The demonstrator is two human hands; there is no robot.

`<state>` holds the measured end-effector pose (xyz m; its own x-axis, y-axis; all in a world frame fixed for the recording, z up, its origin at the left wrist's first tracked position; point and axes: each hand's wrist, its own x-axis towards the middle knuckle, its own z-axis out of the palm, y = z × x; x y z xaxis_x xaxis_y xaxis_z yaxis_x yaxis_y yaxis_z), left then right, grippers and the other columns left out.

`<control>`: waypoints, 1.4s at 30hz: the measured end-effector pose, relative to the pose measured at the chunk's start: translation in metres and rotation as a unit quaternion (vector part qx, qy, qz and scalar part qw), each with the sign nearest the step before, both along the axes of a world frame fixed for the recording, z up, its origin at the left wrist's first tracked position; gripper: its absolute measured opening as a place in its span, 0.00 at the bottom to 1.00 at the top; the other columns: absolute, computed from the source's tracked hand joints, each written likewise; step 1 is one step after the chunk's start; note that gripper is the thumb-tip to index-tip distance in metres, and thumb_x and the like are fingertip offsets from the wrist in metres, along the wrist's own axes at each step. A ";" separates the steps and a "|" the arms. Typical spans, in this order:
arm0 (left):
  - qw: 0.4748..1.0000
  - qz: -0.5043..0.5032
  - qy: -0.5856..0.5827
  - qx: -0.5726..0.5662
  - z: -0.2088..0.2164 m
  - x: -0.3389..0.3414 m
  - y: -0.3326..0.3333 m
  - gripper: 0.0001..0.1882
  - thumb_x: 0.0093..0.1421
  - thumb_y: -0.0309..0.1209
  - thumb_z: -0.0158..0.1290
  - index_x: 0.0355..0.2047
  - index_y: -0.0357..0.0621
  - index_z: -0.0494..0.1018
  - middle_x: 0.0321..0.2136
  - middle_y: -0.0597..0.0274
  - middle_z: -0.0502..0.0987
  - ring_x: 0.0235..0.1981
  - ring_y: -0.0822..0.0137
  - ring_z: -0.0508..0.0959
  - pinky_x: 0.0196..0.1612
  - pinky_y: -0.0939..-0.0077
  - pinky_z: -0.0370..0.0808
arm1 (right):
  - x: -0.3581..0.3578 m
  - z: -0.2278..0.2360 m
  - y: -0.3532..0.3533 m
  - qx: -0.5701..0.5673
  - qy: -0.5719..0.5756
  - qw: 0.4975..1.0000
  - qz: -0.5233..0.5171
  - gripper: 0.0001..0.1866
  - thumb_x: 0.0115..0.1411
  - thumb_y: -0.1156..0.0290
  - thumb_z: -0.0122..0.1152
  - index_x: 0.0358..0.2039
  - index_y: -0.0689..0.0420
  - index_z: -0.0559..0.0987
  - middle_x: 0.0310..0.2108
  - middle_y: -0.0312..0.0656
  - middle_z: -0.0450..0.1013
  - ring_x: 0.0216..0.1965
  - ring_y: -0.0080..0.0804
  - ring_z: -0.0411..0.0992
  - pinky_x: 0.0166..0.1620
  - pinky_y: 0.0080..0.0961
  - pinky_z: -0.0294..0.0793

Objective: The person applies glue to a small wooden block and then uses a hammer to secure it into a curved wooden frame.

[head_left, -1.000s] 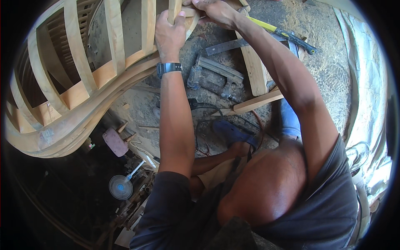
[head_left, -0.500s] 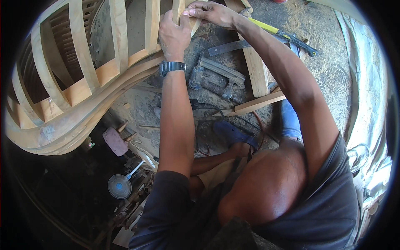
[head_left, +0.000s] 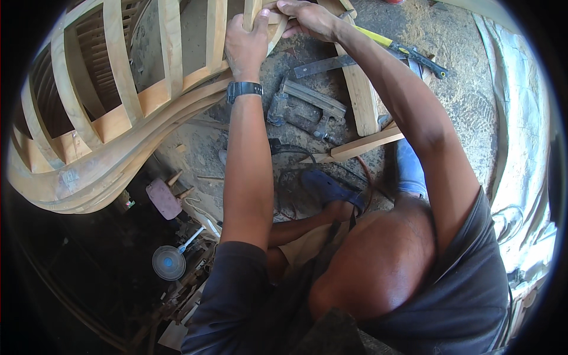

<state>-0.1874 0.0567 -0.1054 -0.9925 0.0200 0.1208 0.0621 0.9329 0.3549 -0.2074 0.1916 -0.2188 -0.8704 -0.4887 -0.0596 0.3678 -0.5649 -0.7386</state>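
Note:
My left hand point(head_left: 247, 52), with a dark watch on the wrist, is closed around an upright wooden slat point(head_left: 252, 8) at the top of the view. The slat belongs to a curved wooden frame point(head_left: 118, 125) with several spaced slats. Right beside it, my right hand point(head_left: 310, 21) has its thumb and fingers apart at the end of a short light wooden piece point(head_left: 276, 19). No object shows between those fingers, though some of them are partly hidden.
A dusty nail gun point(head_left: 313, 100) with a hose lies on the floor between my arms. Beyond it are a metal ruler point(head_left: 313, 66), a yellow-and-black hammer point(head_left: 423, 59) and wooden offcuts point(head_left: 362, 100). A small fan point(head_left: 169, 262) and a pink stool point(head_left: 163, 199) are at lower left.
My right hand has drawn slightly right, and its fingers have spread from a pinch beside my left thumb. The left hand keeps its hold on the slat. The view has shifted slightly.

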 end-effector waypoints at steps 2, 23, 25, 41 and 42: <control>1.000 -0.007 0.010 -0.003 -0.001 -0.001 0.001 0.25 0.62 0.49 0.56 0.36 0.33 0.79 0.32 0.39 0.80 0.36 0.44 0.80 0.43 0.55 0.74 | -0.002 0.001 0.003 0.036 0.007 0.999 0.016 0.22 0.75 0.53 0.42 0.56 0.54 0.75 0.40 0.36 0.76 0.38 0.23 0.73 0.41 0.24 0.75; 0.961 -0.199 0.063 -0.184 -0.021 -0.014 -0.023 0.14 0.65 0.41 0.52 0.36 0.43 0.77 0.35 0.43 0.73 0.38 0.42 0.77 0.38 0.49 0.74 | 0.018 0.032 0.034 0.363 0.109 0.920 -0.101 0.17 0.67 0.64 0.56 0.51 0.61 0.77 0.35 0.40 0.77 0.35 0.26 0.74 0.40 0.25 0.75; 0.970 -0.186 0.058 -0.148 -0.026 -0.016 -0.037 0.13 0.65 0.40 0.52 0.37 0.44 0.78 0.36 0.42 0.73 0.38 0.42 0.77 0.37 0.50 0.75 | 0.015 0.031 0.032 0.409 0.244 0.873 -0.109 0.17 0.66 0.66 0.58 0.51 0.62 0.77 0.35 0.41 0.77 0.35 0.27 0.74 0.39 0.26 0.75; 0.992 -0.102 -0.006 0.080 -0.017 0.011 -0.027 0.27 0.59 0.33 0.52 0.52 0.21 0.67 0.47 0.24 0.74 0.52 0.37 0.76 0.56 0.51 0.72 | -0.044 0.029 0.038 0.544 0.286 0.788 0.021 0.20 0.66 0.56 0.62 0.45 0.62 0.79 0.26 0.37 0.75 0.27 0.25 0.73 0.29 0.27 0.74; 0.985 -0.145 0.086 0.016 -0.022 0.030 -0.031 0.30 0.59 0.32 0.50 0.55 0.18 0.63 0.53 0.22 0.68 0.58 0.36 0.69 0.63 0.53 0.65 | -0.049 0.032 0.046 0.499 0.404 0.765 0.056 0.22 0.67 0.54 0.60 0.49 0.61 0.79 0.29 0.36 0.76 0.29 0.23 0.73 0.30 0.26 0.74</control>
